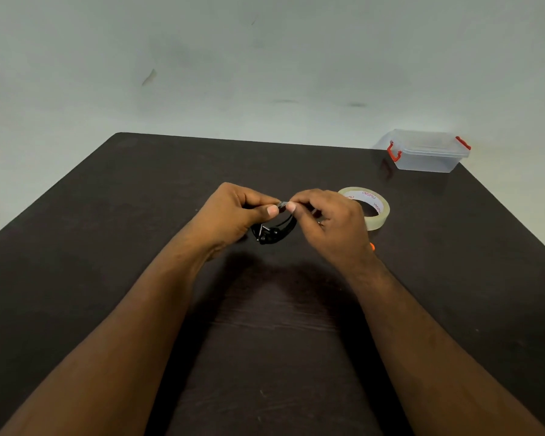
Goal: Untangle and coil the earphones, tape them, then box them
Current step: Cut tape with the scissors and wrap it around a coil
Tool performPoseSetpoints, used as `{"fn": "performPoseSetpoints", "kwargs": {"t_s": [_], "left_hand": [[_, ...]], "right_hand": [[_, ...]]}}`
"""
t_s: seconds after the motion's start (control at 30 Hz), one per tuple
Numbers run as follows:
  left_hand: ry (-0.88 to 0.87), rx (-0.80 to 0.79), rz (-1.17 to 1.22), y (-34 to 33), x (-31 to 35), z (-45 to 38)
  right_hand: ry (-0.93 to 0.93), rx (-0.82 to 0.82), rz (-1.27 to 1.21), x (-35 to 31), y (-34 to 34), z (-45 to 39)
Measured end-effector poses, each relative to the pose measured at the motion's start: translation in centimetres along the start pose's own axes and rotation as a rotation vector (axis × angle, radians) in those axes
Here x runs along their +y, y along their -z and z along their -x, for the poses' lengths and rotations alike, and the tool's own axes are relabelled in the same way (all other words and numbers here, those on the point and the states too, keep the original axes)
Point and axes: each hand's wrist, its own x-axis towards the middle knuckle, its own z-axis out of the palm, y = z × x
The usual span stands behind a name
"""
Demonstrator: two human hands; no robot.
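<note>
Tape wrap: left hand (239, 209) and right hand (321, 215) both pinch the coiled black earphone cable (272, 232); press the strip flat, keeping loops bunched.

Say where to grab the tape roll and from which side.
Grip the tape roll across its rim, one finger in the open core and the thumb on the outer wall. It lies flat with the core facing up, so come from above, on its right side, because the right hand crowds its left edge.
</note>
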Motion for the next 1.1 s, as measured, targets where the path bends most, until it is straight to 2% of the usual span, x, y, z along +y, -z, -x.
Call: {"fn": "performPoseSetpoints", "kwargs": {"t_s": [0.1, 0.27, 0.37, 0.47, 0.57, 0.63, 0.77, 0.83, 0.9, 0.97, 1.03, 1.1], "left_hand": [[-0.091, 0.001, -0.170, 0.0, -0.1, 0.0], [-0.334, 0.031, -0.510, 0.0, -0.2, -0.2], [-0.473, 0.083, -0.553, -0.3, -0.4, -0.2], [-0.574, 0.167, -0.584, -0.5, -0.5, -0.3], [-0.623, 0.221, -0.597, -0.8, -0.6, -0.2], [-0.644, 0.245, -0.580, -1.1, -0.6, -0.1], [-0.588, 0.255, -0.520, -1.0, -0.4, 0.0], [-0.540, 0.242, -0.488, -0.9, -0.4, -0.1], [-0.501, 0.251, -0.442, -0.9, -0.5, -0.2], [-0.472, 0.270, -0.419, -0.8, -0.7, -0.3], [-0.442, 0.259, -0.408, -0.7, -0.7, -0.3], [-0.446, 0.234, -0.417, -0.7, -0.6, -0.2]], "right_hand": [[-0.132, -0.013, -0.128, -0.5, 0.0, -0.1], [-0.607, -0.091, -0.543, -1.5, 0.6, -1.0], [-0.863, -0.150, -0.805, -1.6, 1.3, -1.4], [-1.041, -0.169, -1.099, -1.4, 1.5, -1.6], [-1.192, -0.165, -1.202, -1.4, 1.1, -1.5], [-1.220, -0.134, -1.200, -1.4, 0.8, -1.5], [-1.196, -0.052, -1.147, -1.7, 0.8, -1.6], [-1.145, 0.074, -1.061, -1.5, 0.6, -1.5], [-0.904, 0.251, -0.844, -1.2, 0.5, -1.3], [-0.517, 0.330, -0.545, -0.8, 0.6, -1.1], [-0.145, 0.226, -0.286, -0.4, 0.7, -0.8], [0.060, 0.106, -0.087, 0.1, 0.3, -0.5]]}}
